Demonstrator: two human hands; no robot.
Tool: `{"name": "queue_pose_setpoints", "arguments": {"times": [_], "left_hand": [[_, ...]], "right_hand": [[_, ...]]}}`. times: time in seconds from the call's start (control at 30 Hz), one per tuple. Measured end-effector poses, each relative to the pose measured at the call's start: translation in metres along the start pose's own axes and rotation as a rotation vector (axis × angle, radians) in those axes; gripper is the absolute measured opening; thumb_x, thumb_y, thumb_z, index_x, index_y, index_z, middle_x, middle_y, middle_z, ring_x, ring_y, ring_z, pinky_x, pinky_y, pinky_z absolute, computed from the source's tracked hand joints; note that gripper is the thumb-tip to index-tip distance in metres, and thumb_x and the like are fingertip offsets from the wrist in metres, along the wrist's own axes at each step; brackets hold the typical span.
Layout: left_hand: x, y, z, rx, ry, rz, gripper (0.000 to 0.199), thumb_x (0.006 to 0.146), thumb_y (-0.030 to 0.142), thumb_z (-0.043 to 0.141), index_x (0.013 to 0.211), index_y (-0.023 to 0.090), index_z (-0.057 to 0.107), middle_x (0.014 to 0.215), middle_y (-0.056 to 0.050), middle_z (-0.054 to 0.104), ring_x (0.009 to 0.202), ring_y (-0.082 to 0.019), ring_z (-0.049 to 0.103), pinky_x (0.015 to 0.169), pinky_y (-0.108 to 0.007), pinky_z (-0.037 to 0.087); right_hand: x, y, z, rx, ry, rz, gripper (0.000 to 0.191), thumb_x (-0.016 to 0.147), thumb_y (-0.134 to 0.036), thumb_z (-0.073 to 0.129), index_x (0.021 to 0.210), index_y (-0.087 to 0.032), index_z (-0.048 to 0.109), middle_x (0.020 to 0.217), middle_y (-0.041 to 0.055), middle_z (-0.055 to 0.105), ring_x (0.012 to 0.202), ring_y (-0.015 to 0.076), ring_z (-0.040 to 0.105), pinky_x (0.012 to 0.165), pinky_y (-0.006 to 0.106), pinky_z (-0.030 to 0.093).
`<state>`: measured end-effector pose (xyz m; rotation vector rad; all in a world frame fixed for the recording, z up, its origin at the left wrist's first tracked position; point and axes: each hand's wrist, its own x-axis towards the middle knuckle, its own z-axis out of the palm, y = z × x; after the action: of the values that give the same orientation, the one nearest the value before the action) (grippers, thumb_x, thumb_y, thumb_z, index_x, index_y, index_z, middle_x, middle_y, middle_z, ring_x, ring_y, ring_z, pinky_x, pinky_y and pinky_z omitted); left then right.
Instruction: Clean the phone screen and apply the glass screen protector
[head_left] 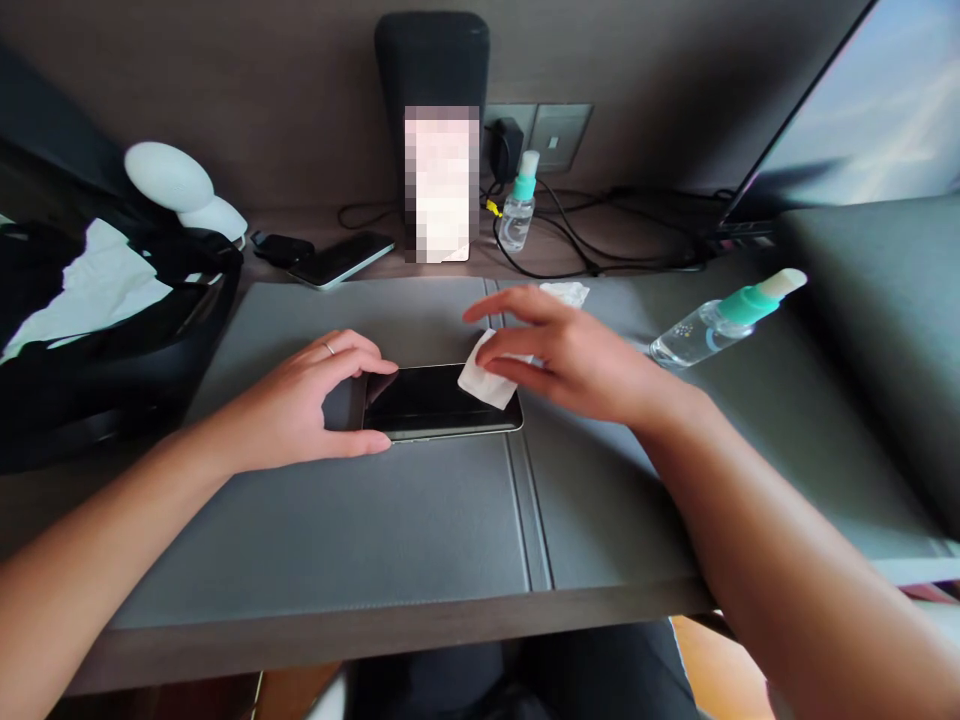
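Observation:
A black phone [431,402] lies flat, screen up, on the grey desk mat [337,540]. My left hand [315,400] grips its left end, thumb at the near edge and index finger at the far edge. Over the phone's right end is a white wipe [484,378], pinched in the fingers of my right hand [555,350]. Right of that hand, a clear spray bottle with a teal and white top [701,330] leans or lies tilted on the mat. Just beyond the same hand sits a crumpled white tissue [566,293].
At the back stand a dark upright object [431,60], a smaller spray bottle [517,215] and black cables [577,235]. Another phone [345,257] lies back left, near a white rounded device [171,178] and a black bag [187,320]. A monitor [877,120] rises at the right.

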<state>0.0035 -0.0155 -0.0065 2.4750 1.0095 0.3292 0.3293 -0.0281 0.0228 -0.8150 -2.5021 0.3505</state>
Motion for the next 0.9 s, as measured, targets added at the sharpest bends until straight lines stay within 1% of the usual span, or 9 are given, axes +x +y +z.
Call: {"name": "queue_pose_setpoints", "arguments": {"times": [0.1, 0.17, 0.27, 0.4, 0.5, 0.6, 0.7, 0.77, 0.9], "left_hand": [[0.000, 0.001, -0.001, 0.005, -0.001, -0.001, 0.056, 0.083, 0.056, 0.075, 0.128, 0.025, 0.060, 0.128, -0.008, 0.058, 0.116, -0.028, 0.061, 0.104, -0.044, 0.050], [0.000, 0.002, 0.000, 0.008, 0.002, -0.002, 0.057, 0.083, 0.056, 0.076, 0.128, 0.025, 0.061, 0.129, -0.008, 0.058, 0.117, -0.028, 0.061, 0.105, -0.044, 0.050], [0.000, 0.001, 0.001, 0.005, -0.002, 0.005, 0.057, 0.083, 0.057, 0.075, 0.128, 0.025, 0.060, 0.129, -0.008, 0.058, 0.118, -0.028, 0.060, 0.106, -0.044, 0.049], [0.001, 0.000, 0.001, 0.010, 0.014, 0.022, 0.057, 0.083, 0.056, 0.076, 0.128, 0.025, 0.061, 0.127, -0.007, 0.059, 0.116, -0.027, 0.061, 0.105, -0.043, 0.050], [0.001, 0.001, 0.000, 0.005, 0.018, 0.022, 0.057, 0.082, 0.056, 0.076, 0.128, 0.024, 0.061, 0.126, -0.007, 0.059, 0.115, -0.027, 0.061, 0.104, -0.042, 0.050], [0.002, 0.003, -0.001, -0.013, 0.019, 0.029, 0.058, 0.082, 0.055, 0.076, 0.128, 0.024, 0.061, 0.124, -0.007, 0.059, 0.115, -0.026, 0.062, 0.105, -0.042, 0.050], [0.002, 0.003, -0.002, -0.020, 0.024, 0.040, 0.058, 0.081, 0.055, 0.077, 0.127, 0.023, 0.062, 0.122, -0.007, 0.060, 0.114, -0.026, 0.062, 0.105, -0.042, 0.049], [0.002, 0.003, -0.002, -0.016, 0.025, 0.035, 0.059, 0.080, 0.055, 0.078, 0.127, 0.023, 0.062, 0.122, -0.007, 0.060, 0.114, -0.027, 0.061, 0.105, -0.041, 0.049], [0.002, 0.004, -0.002, -0.017, 0.024, 0.018, 0.061, 0.080, 0.056, 0.078, 0.128, 0.023, 0.062, 0.123, -0.007, 0.060, 0.117, -0.027, 0.060, 0.106, -0.041, 0.048]], "right_hand": [[-0.003, 0.001, -0.012, -0.061, 0.180, 0.074, 0.021, 0.104, -0.023, 0.052, 0.107, -0.021, 0.072, 0.133, 0.0125, 0.064, 0.124, 0.0263, 0.060, 0.106, 0.046, 0.047], [-0.003, 0.002, -0.012, -0.088, 0.195, 0.105, 0.022, 0.105, -0.025, 0.051, 0.107, -0.020, 0.072, 0.120, 0.0120, 0.068, 0.113, 0.0255, 0.064, 0.099, 0.044, 0.050], [-0.002, 0.003, -0.003, -0.120, 0.136, 0.162, 0.023, 0.105, -0.028, 0.052, 0.104, -0.018, 0.072, 0.105, 0.0108, 0.070, 0.095, 0.0226, 0.065, 0.086, 0.038, 0.051], [-0.001, 0.000, 0.008, -0.066, -0.058, 0.212, 0.020, 0.102, -0.028, 0.057, 0.097, -0.017, 0.072, 0.095, 0.0078, 0.066, 0.084, 0.0193, 0.061, 0.078, 0.034, 0.046], [0.000, -0.004, 0.008, 0.025, -0.171, 0.169, 0.019, 0.103, -0.023, 0.054, 0.095, -0.017, 0.070, 0.096, 0.0078, 0.063, 0.086, 0.0186, 0.058, 0.080, 0.033, 0.045], [0.002, -0.008, 0.005, 0.069, -0.226, 0.088, 0.019, 0.103, -0.021, 0.053, 0.092, -0.018, 0.068, 0.098, 0.0076, 0.063, 0.093, 0.0197, 0.058, 0.086, 0.034, 0.045], [0.004, -0.014, 0.003, 0.087, -0.270, 0.023, 0.021, 0.105, -0.022, 0.053, 0.090, -0.018, 0.067, 0.097, 0.0066, 0.064, 0.093, 0.0195, 0.058, 0.087, 0.035, 0.045], [0.005, -0.019, 0.003, 0.060, -0.238, 0.002, 0.023, 0.106, -0.024, 0.050, 0.090, -0.019, 0.066, 0.095, 0.0069, 0.064, 0.091, 0.0200, 0.058, 0.086, 0.036, 0.044], [0.009, -0.027, 0.006, -0.033, 0.004, 0.025, 0.022, 0.106, -0.025, 0.050, 0.092, -0.018, 0.065, 0.093, 0.0090, 0.063, 0.088, 0.0217, 0.058, 0.082, 0.037, 0.044]]}}
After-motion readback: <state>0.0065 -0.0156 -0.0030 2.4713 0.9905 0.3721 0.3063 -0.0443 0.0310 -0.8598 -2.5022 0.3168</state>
